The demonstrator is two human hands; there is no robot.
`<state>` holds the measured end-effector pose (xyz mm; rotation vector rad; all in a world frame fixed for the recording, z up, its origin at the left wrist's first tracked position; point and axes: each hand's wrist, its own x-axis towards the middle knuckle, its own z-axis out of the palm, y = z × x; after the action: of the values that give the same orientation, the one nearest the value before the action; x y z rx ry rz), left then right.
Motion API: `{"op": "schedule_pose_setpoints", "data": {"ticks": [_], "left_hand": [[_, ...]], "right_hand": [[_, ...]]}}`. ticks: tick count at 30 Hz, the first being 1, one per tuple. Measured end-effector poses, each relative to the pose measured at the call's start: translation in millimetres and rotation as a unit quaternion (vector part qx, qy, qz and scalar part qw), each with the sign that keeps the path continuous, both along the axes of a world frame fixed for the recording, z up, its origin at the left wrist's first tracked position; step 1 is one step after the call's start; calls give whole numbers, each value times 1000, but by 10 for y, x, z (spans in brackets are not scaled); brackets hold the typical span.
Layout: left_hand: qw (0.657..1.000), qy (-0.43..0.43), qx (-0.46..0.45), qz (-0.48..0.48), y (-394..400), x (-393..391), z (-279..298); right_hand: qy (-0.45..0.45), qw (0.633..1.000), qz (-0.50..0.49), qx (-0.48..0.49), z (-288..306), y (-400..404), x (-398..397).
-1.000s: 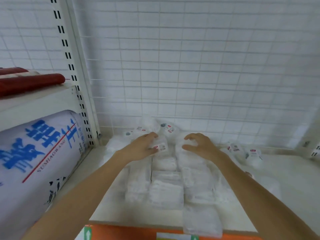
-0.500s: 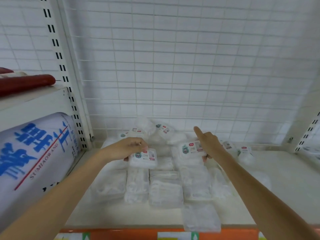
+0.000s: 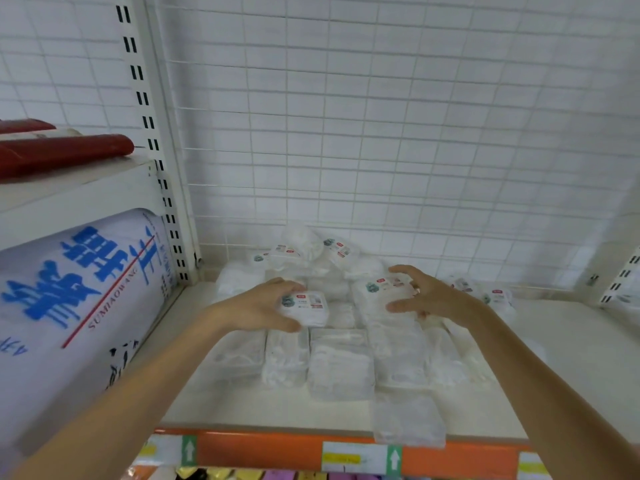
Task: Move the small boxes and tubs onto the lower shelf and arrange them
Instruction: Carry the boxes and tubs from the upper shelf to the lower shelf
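Several small clear boxes of white contents lie on the white shelf (image 3: 221, 403). My left hand (image 3: 259, 308) grips one labelled box (image 3: 306, 306) by its left end, above the flat row of boxes (image 3: 341, 362). My right hand (image 3: 429, 296) has its fingers curled around the right end of a second labelled box (image 3: 381, 292) resting on a stack. More labelled boxes (image 3: 294, 252) are heaped at the back against the wire grid. One box (image 3: 408, 422) overhangs the shelf's front edge.
A large white roll with blue lettering (image 3: 76, 292) fills the bay to the left, under a shelf holding red rolls (image 3: 65, 154). A slotted upright (image 3: 162, 188) divides the bays. The shelf's orange front strip (image 3: 259, 452) carries price tags. Two labelled boxes (image 3: 495, 296) lie at the right.
Both hands lifted a labelled box each from the back heap and drew them toward me. The boxes are now lower, over the flat rows, and my right index finger no longer points up.
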<state>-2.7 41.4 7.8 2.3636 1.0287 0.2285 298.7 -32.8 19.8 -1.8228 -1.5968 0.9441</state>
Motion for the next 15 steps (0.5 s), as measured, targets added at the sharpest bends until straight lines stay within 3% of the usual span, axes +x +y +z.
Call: {"op": "schedule_pose_setpoints", "data": {"ticks": [4, 8, 15], "left_hand": [[1000, 12, -1, -4, -8, -5, -14], [1000, -4, 23, -9, -18, -4, -20], [990, -101, 100, 0, -25, 2, -103]], "right_hand": [[-91, 996, -3, 11, 12, 21, -25], [-96, 993, -33, 60, 4, -31, -80], [-217, 960, -58, 166, -42, -435, -124]]}}
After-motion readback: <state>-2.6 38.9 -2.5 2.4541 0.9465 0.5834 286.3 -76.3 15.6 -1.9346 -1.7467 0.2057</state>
